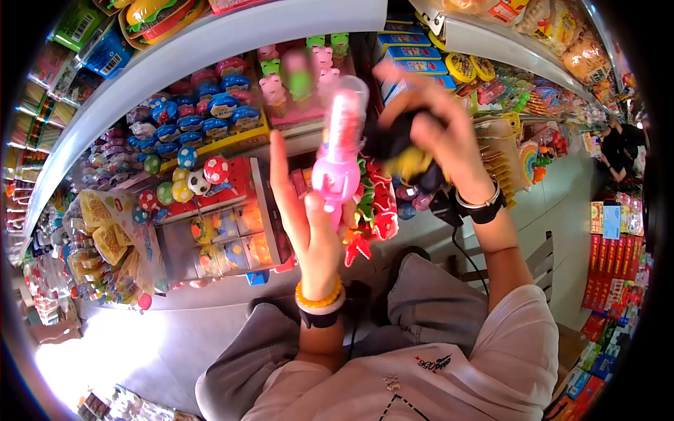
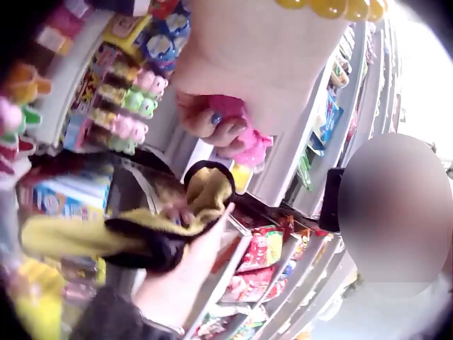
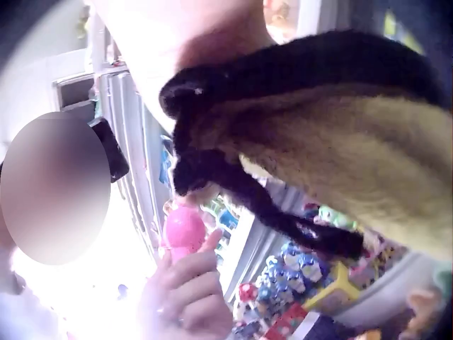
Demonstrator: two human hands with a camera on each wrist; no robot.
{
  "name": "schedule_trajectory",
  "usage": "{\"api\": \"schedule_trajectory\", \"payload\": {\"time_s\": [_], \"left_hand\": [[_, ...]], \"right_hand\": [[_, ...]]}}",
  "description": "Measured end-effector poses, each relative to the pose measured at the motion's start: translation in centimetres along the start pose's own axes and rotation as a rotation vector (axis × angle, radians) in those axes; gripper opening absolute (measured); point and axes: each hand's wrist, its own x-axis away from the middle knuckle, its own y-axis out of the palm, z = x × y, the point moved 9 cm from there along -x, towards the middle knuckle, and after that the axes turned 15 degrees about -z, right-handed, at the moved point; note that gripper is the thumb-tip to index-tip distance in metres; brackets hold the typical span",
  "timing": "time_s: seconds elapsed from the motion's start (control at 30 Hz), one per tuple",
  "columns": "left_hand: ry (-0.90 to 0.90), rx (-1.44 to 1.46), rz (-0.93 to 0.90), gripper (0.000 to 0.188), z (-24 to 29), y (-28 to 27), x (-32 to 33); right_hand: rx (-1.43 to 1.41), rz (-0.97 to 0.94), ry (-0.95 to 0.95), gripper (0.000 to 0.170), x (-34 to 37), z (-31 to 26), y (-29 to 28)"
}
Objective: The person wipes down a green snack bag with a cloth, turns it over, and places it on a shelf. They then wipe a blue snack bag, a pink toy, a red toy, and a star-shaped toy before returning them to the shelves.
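My left hand (image 1: pixel 314 235) grips a pink plastic candy toy (image 1: pixel 335 179) by its lower end, index finger stretched up beside it. A clear domed tube with reddish pieces inside tops the toy. In the left wrist view the fingers curl round the toy's pink body (image 2: pixel 244 145). My right hand (image 1: pixel 449 137), blurred in the head view, holds a black and yellow fuzzy cloth (image 3: pixel 347 149). That cloth hangs in folds and hides part of the right fingers. It is to the right of the toy, with the two hands apart.
Behind the hands, shelves hold blue toy packs (image 1: pixel 225 105), pink and green bear figures (image 1: pixel 274 88) and blue boxes (image 1: pixel 414 52). A display box (image 1: pixel 225 242) with small ball toys (image 1: pixel 198 184) stands left. Red dinosaur-like toys (image 1: pixel 358 249) lie below the left hand. A dark cable (image 1: pixel 472 252) hangs by the right wrist.
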Motion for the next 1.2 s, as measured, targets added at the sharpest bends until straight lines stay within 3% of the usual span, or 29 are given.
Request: {"api": "schedule_trajectory", "payload": {"time_s": [0.07,0.1,0.17,0.2,0.27,0.3,0.4,0.47,0.6,0.67,0.77,0.9,1.0,1.2], "left_hand": [[-0.063,-0.155,-0.073,0.071,0.0,0.1,-0.3],[0.053,-0.417,-0.107,0.073,0.6,0.3,-0.7],[0.09,-0.579,-0.143,0.075,0.4,0.6,-0.9],[0.011,-0.481,-0.145,0.075,-0.1,0.5,-0.7],[-0.143,-0.29,-0.145,0.075,-1.2,0.5,-0.4],[-0.105,-0.251,-0.082,0.068,-1.4,0.3,-0.3],[-0.1,-0.523,-0.031,0.059,-1.9,-1.7,-0.4],[-0.107,-0.593,-0.039,0.031,-0.7,-1.8,-0.3],[0.599,-0.931,-0.318,0.012,8.2,3.7,3.3],[0.756,-0.569,-0.395,0.019,11.2,4.6,4.4],[0.532,-0.501,-0.564,0.013,12.7,4.9,5.6],[0.784,-0.427,-0.467,0.014,14.2,6.3,6.5],[0.674,-0.353,-0.514,0.014,12.6,5.9,7.0],[0.63,-0.346,-0.534,0.013,13.5,6.9,6.0]], "right_hand": [[-0.023,-0.291,-0.057,0.05,-0.2,-0.2,3.7],[-0.068,-0.4,-0.093,0.057,-0.2,-0.7,5.5],[-0.22,-0.371,0.073,0.044,-0.5,0.1,6.2],[-0.227,-0.355,0.108,0.04,-0.5,0.5,6.2],[-0.102,-0.286,0.055,0.039,-0.9,0.3,4.9],[-0.121,-0.197,0.064,0.036,-1.0,0.0,3.7],[-0.083,0.121,0.11,0.034,-0.9,0.4,-0.8],[-0.015,0.355,0.09,0.032,-0.7,0.8,-3.4],[0.301,0.419,0.056,0.032,-2.2,4.0,-4.2],[0.403,0.393,0.05,0.034,-2.8,4.9,-3.8],[0.458,0.355,0.144,0.036,-3.7,7.6,-3.8],[0.62,0.368,0.225,0.036,-4.8,9.3,-3.5],[0.594,0.354,0.233,0.035,-5.4,10.8,-3.1],[0.681,0.269,0.361,0.036,-5.9,12.0,-2.0]]}}
